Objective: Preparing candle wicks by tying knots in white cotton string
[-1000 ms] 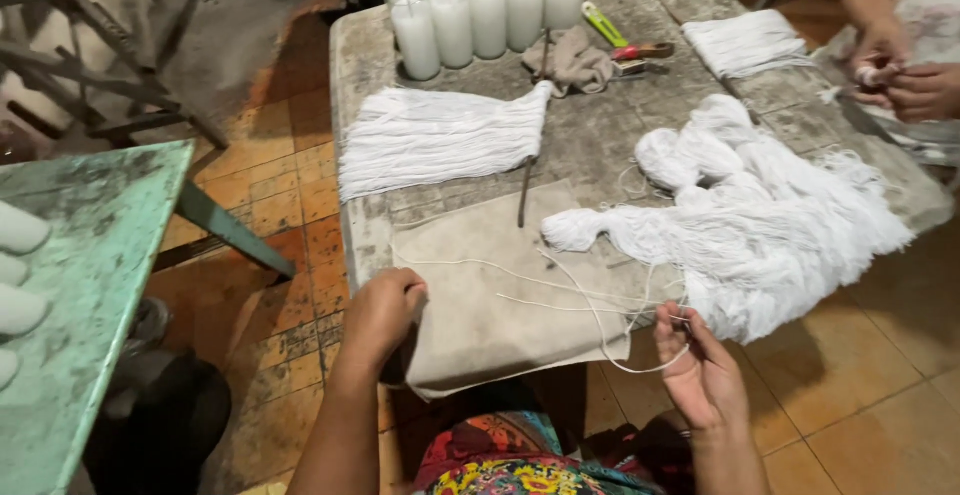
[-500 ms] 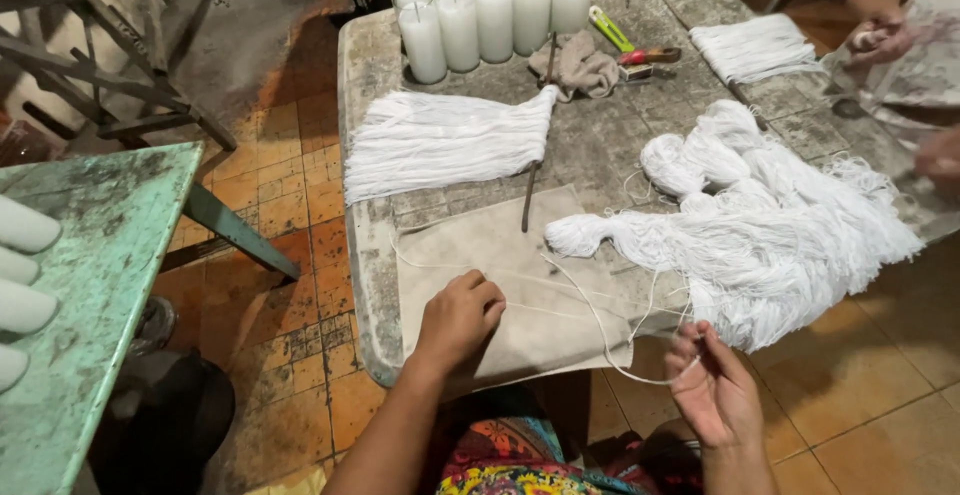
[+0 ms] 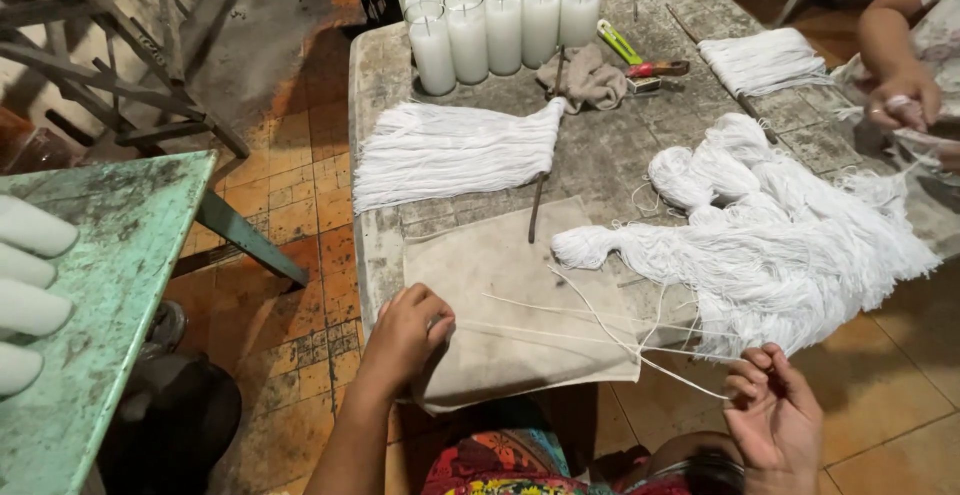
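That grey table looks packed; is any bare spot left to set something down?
The table is bare between the flat string bundle and the tangled string heap, below the rag. The candle jars crowd the far edge. The left hand and strands take up the beige cloth.

Both forearms are bare from the lower frame edge up to the wrists — no sleeve, watch, bracelet or glove shows on either. The left hand [image 3: 405,335] is bare, with no ring visible on the knuckles that face the camera. The right hand [image 3: 778,417] is bare too, its fingers slim with short nails. Between the two arms, at the bottom of the view, a strip of clothing shows — a bright patterned fabric with floral shapes in red, orange, yellow, teal and green on a dark ground. Whether it is a skirt or a top cannot be told.
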